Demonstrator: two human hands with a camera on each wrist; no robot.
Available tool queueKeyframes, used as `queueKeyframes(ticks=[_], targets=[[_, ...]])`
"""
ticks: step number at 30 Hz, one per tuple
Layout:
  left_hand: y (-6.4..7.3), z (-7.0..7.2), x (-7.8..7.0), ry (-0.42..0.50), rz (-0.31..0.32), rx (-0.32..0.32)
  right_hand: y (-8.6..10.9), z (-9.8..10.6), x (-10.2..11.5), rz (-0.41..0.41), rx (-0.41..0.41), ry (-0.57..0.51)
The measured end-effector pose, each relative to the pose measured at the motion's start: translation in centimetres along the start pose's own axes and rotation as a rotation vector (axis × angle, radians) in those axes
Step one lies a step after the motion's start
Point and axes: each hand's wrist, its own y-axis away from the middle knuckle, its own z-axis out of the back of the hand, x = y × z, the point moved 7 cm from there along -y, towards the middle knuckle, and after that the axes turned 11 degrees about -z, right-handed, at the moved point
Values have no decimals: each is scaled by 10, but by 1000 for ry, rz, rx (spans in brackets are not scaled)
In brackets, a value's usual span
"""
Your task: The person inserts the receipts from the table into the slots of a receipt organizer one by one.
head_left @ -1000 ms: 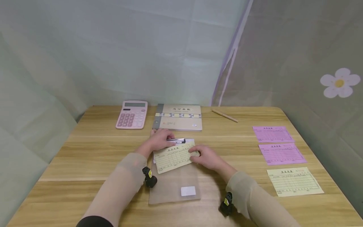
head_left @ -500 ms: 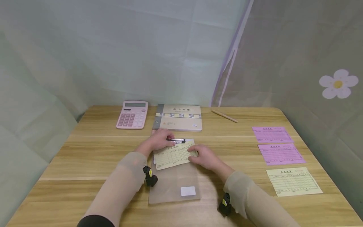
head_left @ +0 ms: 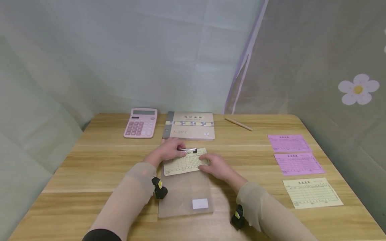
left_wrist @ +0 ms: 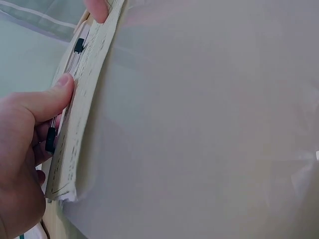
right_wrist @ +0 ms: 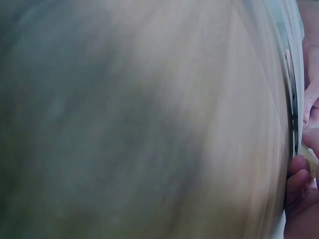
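Note:
A translucent clip folder [head_left: 184,194] with a white label lies on the table in front of me. A yellow printed slip [head_left: 182,165] rests over its upper part, its top edge at the metal clip [head_left: 191,151]. My left hand [head_left: 172,149] holds the clip from the left; in the left wrist view the thumb presses on it and the other fingers curl behind. At the slip's right end, my right hand [head_left: 217,166] pinches the paper between thumb and fingers. In the right wrist view that hand [right_wrist: 301,191] shows only at the right edge, much of it cut off.
Behind the folder lie a ledger book [head_left: 190,125] and, left of it, a pink calculator [head_left: 140,123]. A thin wooden stick [head_left: 239,124] lies back right. Two purple slips [head_left: 289,143] and another yellow slip [head_left: 312,192] form a column along the table's right side.
The yellow slip has slid away from me, up under the clip, and lies straighter over the folder. My right hand moved slightly left with it; the left hand stayed at the clip.

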Motion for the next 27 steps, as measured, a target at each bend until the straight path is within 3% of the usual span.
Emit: queueKeyframes(ticks=[11, 27], targets=[[-2, -1, 0, -51, -21, -10, -2, 1, 1, 2, -40, -7], [0, 0, -3, -72, -9, -21, -3, -2, 1, 3, -26, 14]])
